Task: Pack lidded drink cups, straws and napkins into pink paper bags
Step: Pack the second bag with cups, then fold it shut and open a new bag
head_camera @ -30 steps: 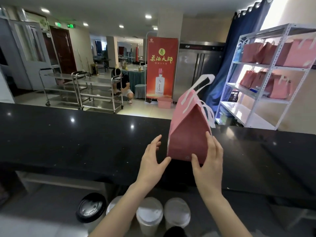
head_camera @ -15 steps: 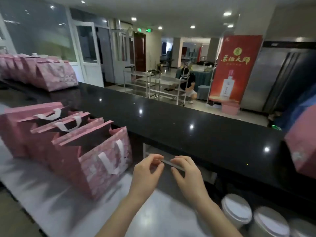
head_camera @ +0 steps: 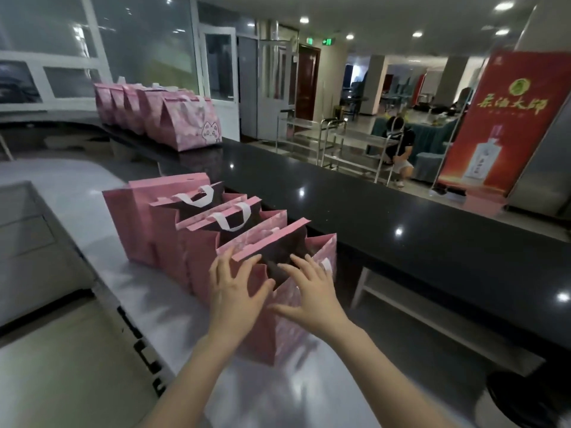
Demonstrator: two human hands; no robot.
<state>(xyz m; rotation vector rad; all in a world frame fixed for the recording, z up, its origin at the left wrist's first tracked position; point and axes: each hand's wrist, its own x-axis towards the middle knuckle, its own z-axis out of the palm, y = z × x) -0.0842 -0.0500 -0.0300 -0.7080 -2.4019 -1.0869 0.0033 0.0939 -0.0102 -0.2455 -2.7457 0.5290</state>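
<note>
Left hand (head_camera: 236, 293) lies flat against the near side wall of the nearest pink paper bag (head_camera: 289, 332), fingers straight and spread, their tips at the bag's top edge and the thumb across the folded side panel. Right hand (head_camera: 312, 293) is also relaxed and spread, palm down over the bag's front wall, fingertips reaching the dark open mouth. Neither hand grasps anything.

This bag stands upright and open on the white bench (head_camera: 102, 359), at the near end of a row of more open pink bags (head_camera: 167, 233) that touch one another; two of them show white ribbon handles (head_camera: 230, 220). Whether anything lies inside the bags cannot be told.

Just beyond the row runs a raised black bench (head_camera: 386, 223) with a glossy top. At its far left end stands a group of closed pink bags (head_camera: 185, 125), the nearest printed with a cat face. Behind the black bench are steel trolleys (head_camera: 312, 140), a crouching person (head_camera: 398, 146) and a red banner (head_camera: 500, 125).
</note>
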